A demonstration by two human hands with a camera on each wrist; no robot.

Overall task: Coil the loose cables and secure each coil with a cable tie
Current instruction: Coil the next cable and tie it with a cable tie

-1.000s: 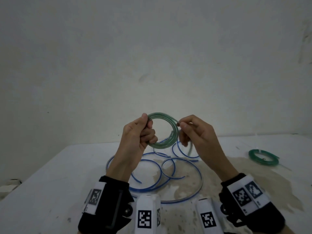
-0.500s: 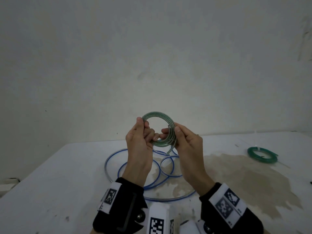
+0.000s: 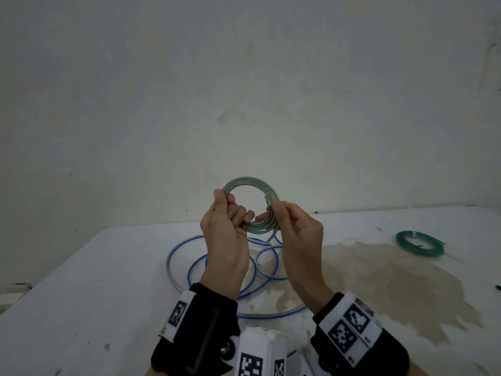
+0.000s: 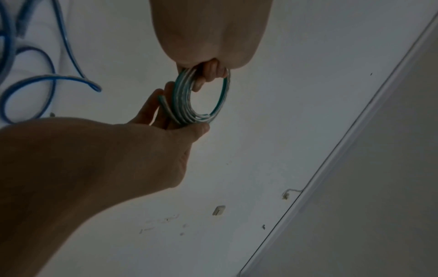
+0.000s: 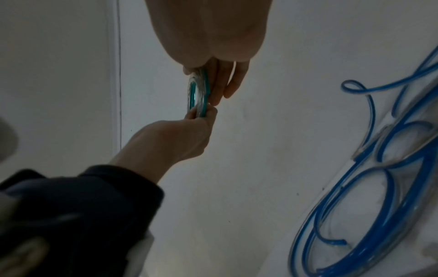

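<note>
We hold a green cable coil (image 3: pixel 250 206) up in the air above the desk (image 3: pixel 95 280), between both hands. Our left hand (image 3: pixel 225 237) grips the left side of the ring, thumb over the top and the fingers (image 3: pixel 245 213) curled through the middle; our right hand (image 3: pixel 299 234) pinches the right side, thumb and fingers closed on the stacked turns. In the left wrist view a short free end of the cable lies just beside the turns near our right fingers, so we judge the winding of this cable to be practically finished, with only that tip left to tuck in. No tie is visible on this coil, so it looks as yet unsecured. Off to the right on the desk lies a second green coil (image 3: pixel 418 243), with what looks like a pale tie and its thin tail sticking out, which we take to be done. Directly below our hands a blue cable (image 3: pixel 225 272) sprawls on the desk in wide loose loops, not yet coiled at all. So, by our reckoning, one cable is finished, one is wound and awaits its tie, and one is still to be coiled and tied. We cannot make out a spare tie anywhere within reach.
</note>
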